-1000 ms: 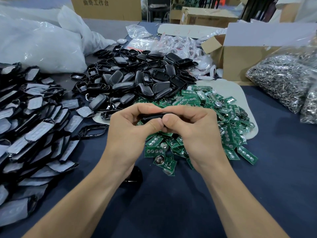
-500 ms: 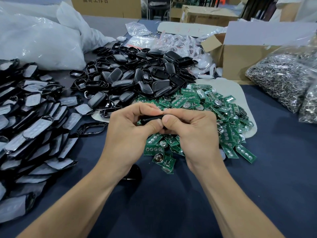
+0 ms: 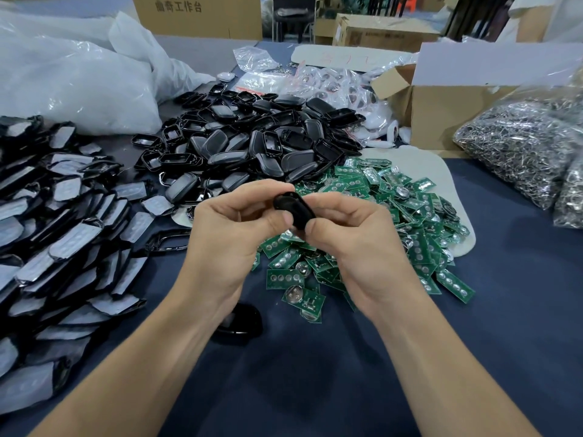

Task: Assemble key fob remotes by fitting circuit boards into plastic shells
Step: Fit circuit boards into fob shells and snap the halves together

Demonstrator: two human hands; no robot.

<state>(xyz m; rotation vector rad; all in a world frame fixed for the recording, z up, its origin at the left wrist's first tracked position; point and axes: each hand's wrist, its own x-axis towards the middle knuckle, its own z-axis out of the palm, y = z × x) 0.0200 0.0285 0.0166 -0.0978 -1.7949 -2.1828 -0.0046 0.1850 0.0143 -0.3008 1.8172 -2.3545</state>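
Note:
A black key fob shell [image 3: 293, 208] is held above the table between both hands. My left hand [image 3: 232, 234] pinches its left end with thumb and fingers, and my right hand [image 3: 353, 238] pinches its right end. Under and right of my hands lies a heap of green circuit boards [image 3: 407, 209] with round coin cells. Behind them sits a pile of black plastic shells [image 3: 252, 143]. Another black shell [image 3: 239, 323] lies on the cloth under my left wrist, partly hidden.
Rows of shells with grey button pads [image 3: 63, 234] fill the left side. White plastic bags [image 3: 72, 80] lie at back left, a cardboard box [image 3: 441, 105] at back right, and bags of metal key rings [image 3: 520, 152] at far right. Dark blue cloth [image 3: 315, 389] covers the near table.
The shell has turned in my fingers, from edge-on to showing its broad rounded face. Both hands have stayed in about the same place over the boards.

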